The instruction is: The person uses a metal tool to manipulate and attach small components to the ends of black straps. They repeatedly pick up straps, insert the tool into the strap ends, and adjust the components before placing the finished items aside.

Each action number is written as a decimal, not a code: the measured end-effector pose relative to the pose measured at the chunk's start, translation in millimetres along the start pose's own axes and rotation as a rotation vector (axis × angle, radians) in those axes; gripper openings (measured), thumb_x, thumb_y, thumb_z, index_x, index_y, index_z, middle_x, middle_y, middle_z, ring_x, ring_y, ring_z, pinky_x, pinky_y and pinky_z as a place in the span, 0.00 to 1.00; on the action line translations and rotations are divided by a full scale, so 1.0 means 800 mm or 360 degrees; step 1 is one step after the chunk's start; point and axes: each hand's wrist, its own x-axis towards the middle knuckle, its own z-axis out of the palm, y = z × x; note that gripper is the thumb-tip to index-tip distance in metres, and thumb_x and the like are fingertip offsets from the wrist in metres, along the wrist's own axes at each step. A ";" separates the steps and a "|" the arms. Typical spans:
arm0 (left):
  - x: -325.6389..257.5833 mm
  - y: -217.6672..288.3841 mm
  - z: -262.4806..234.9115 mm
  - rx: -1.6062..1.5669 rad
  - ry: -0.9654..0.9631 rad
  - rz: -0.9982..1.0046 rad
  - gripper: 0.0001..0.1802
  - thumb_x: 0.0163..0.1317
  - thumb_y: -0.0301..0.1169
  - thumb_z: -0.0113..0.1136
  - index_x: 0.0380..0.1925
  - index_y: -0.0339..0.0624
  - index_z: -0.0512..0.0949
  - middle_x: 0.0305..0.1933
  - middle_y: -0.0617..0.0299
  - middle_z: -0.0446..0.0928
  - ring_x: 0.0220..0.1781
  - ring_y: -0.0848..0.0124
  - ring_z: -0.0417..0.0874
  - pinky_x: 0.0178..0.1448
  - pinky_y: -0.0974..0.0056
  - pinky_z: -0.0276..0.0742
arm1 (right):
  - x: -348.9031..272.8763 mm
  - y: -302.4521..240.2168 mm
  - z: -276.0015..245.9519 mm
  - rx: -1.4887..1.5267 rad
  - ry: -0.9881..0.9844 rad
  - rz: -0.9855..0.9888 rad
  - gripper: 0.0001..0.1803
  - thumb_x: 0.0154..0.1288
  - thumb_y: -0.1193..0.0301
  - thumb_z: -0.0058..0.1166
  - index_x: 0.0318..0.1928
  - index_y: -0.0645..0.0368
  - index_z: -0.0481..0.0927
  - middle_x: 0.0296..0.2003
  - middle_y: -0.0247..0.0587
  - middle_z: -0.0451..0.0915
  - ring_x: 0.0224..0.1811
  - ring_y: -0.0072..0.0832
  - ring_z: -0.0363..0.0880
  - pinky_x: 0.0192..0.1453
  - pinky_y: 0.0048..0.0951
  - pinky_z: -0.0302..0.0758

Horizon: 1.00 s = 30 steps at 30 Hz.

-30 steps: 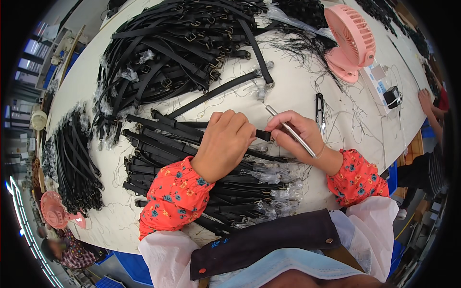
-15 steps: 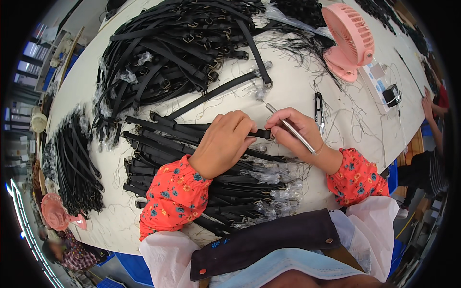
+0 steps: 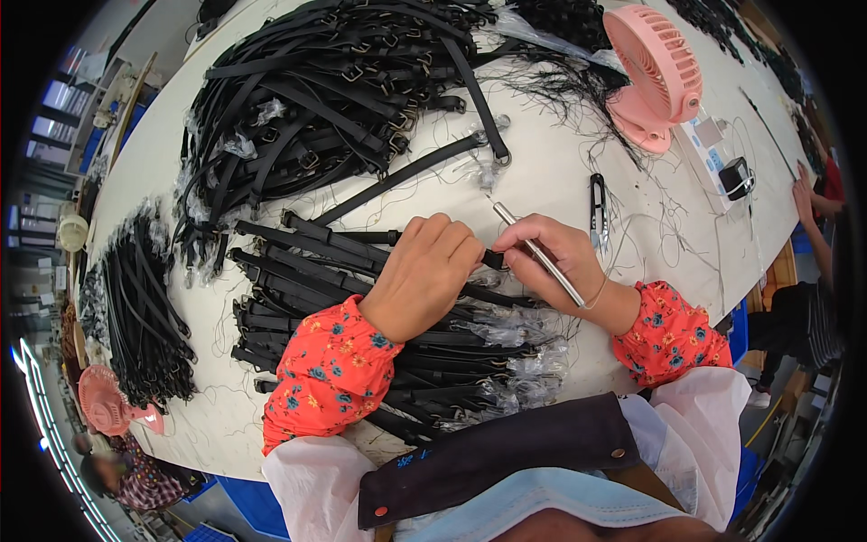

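My left hand is closed on a black belt strap, its fingers curled over most of it. At the strap's short visible end, my right thumb and fingers pinch from the other side, close to the left fingertips. My right hand also holds a slim silver metal rod tool. The tool slants across the fingers, and its thin tip points up and left, away from the strap. Under and around my left hand lies a row of black buckled straps, some ends wrapped in clear plastic.
Beyond my hands is a big heap of black straps; another bundle lies at the left. Black-handled thread snips rest right of centre, near a pink fan and a white power strip. Loose threads litter the white table.
My hands have drawn closer together at the strap's end, so less of it shows. The metal tool has shifted slightly left and down with my right hand.
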 end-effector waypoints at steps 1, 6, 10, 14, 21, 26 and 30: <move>0.001 0.001 -0.002 -0.0010 -0.0027 0.0001 0.11 0.53 0.21 0.66 0.35 0.41 0.74 0.38 0.58 0.73 0.42 0.56 0.73 0.48 0.56 0.69 | 0.000 0.001 0.000 -0.0012 0.0010 -0.0031 0.09 0.66 0.79 0.60 0.46 0.57 0.82 0.36 0.38 0.84 0.33 0.23 0.83 0.39 0.23 0.79; 0.001 -0.002 -0.006 -0.0144 -0.0099 -0.0010 0.12 0.54 0.20 0.64 0.36 0.40 0.72 0.39 0.56 0.72 0.43 0.54 0.72 0.50 0.55 0.69 | 0.002 0.002 0.000 -0.0074 -0.0010 -0.0033 0.09 0.66 0.80 0.60 0.45 0.57 0.81 0.37 0.39 0.84 0.34 0.28 0.84 0.40 0.26 0.79; 0.001 0.000 -0.004 -0.0243 -0.0095 -0.0014 0.11 0.56 0.20 0.63 0.37 0.38 0.71 0.40 0.54 0.72 0.44 0.52 0.73 0.50 0.53 0.70 | 0.002 0.008 0.001 -0.0115 -0.0019 -0.0076 0.10 0.65 0.81 0.59 0.45 0.58 0.81 0.37 0.42 0.84 0.35 0.33 0.85 0.40 0.28 0.80; -0.001 -0.001 -0.005 -0.0413 -0.0163 -0.0144 0.10 0.59 0.19 0.62 0.37 0.36 0.71 0.39 0.51 0.73 0.43 0.49 0.75 0.47 0.52 0.72 | 0.003 0.008 0.002 -0.0168 -0.0048 -0.0101 0.10 0.65 0.82 0.58 0.46 0.58 0.80 0.38 0.44 0.84 0.36 0.36 0.85 0.41 0.30 0.80; -0.002 -0.004 0.001 -0.0654 -0.0175 -0.0343 0.07 0.61 0.19 0.60 0.36 0.32 0.72 0.37 0.48 0.74 0.43 0.46 0.76 0.48 0.50 0.73 | 0.003 0.013 0.002 -0.0225 -0.0022 -0.0164 0.11 0.67 0.83 0.57 0.47 0.58 0.81 0.38 0.40 0.84 0.35 0.27 0.84 0.40 0.25 0.79; -0.004 -0.009 0.005 -0.0748 -0.0117 -0.0453 0.07 0.57 0.19 0.65 0.33 0.34 0.76 0.33 0.53 0.77 0.32 0.62 0.81 0.39 0.62 0.77 | 0.003 0.014 0.003 -0.0241 -0.0060 -0.0210 0.11 0.65 0.83 0.58 0.47 0.59 0.81 0.38 0.42 0.84 0.36 0.31 0.84 0.40 0.27 0.79; -0.004 -0.014 0.010 -0.0793 -0.0065 -0.0483 0.06 0.54 0.18 0.66 0.31 0.34 0.78 0.31 0.56 0.80 0.29 0.68 0.83 0.36 0.67 0.79 | 0.004 0.011 0.001 -0.0259 -0.0081 -0.0234 0.12 0.64 0.83 0.59 0.47 0.59 0.81 0.39 0.43 0.83 0.35 0.33 0.84 0.40 0.28 0.79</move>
